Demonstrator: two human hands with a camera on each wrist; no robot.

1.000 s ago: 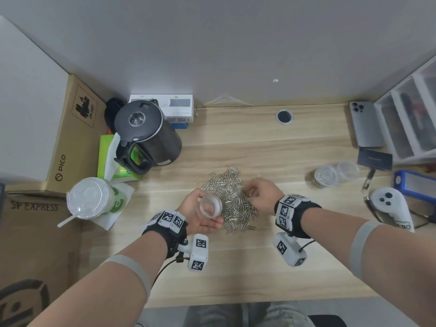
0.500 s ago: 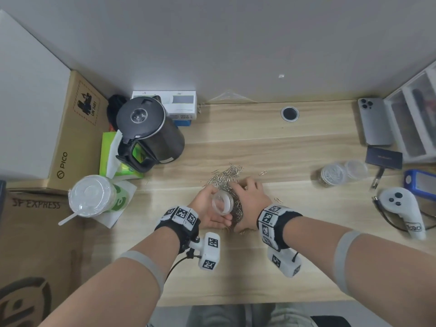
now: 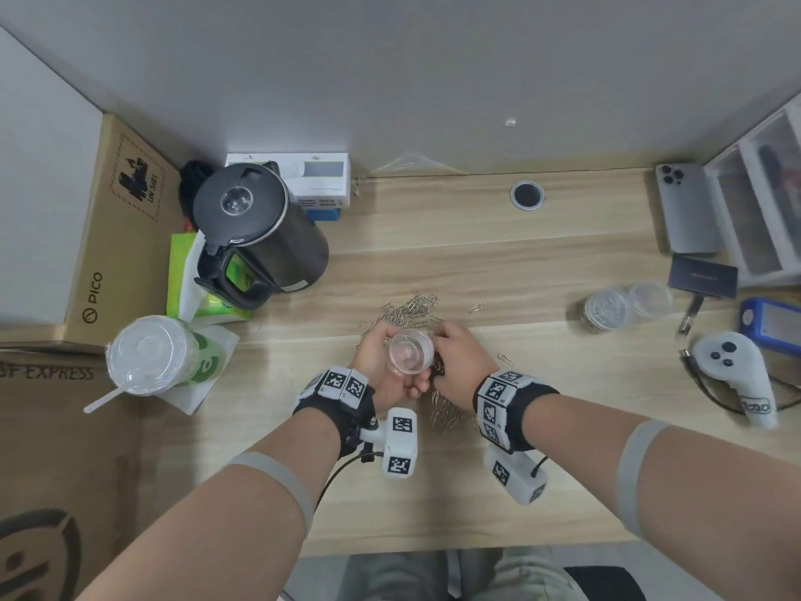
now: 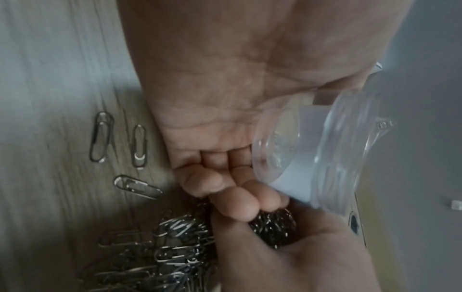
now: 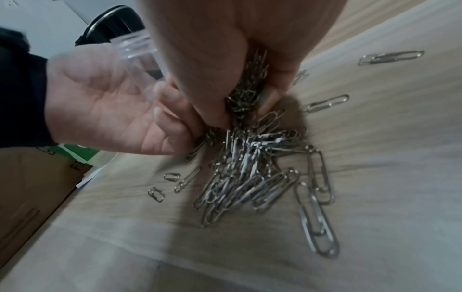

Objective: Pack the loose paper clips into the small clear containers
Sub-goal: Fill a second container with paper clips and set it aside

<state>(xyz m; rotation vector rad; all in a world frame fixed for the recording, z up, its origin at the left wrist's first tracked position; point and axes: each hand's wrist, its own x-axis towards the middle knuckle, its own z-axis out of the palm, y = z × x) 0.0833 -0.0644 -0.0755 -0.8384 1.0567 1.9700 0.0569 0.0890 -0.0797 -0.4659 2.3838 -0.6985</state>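
My left hand [image 3: 385, 370] grips a small clear container [image 3: 411, 352] over the pile of silver paper clips [image 3: 407, 312] in the middle of the desk. The container [image 4: 322, 150] is tilted, its open mouth turned up toward the head camera. Right beside it, my right hand [image 3: 455, 353] is curled round a bunch of paper clips [image 5: 246, 94], fingers touching the left hand's fingers. More clips [image 5: 252, 177] lie loose on the wood just under both hands. A filled clear container [image 3: 604, 309] and an empty one [image 3: 648, 299] stand at the right.
A black kettle [image 3: 255, 227], a green tissue pack and a lidded drink cup [image 3: 151, 355] stand at the left, with cardboard boxes beyond. At the right are a phone [image 3: 689, 208], a dark card, a white controller [image 3: 737, 377] and clear drawers.
My right hand has moved left from the pile's right side to the container and closed on a bunch of clips. The left hand has lifted the container slightly.
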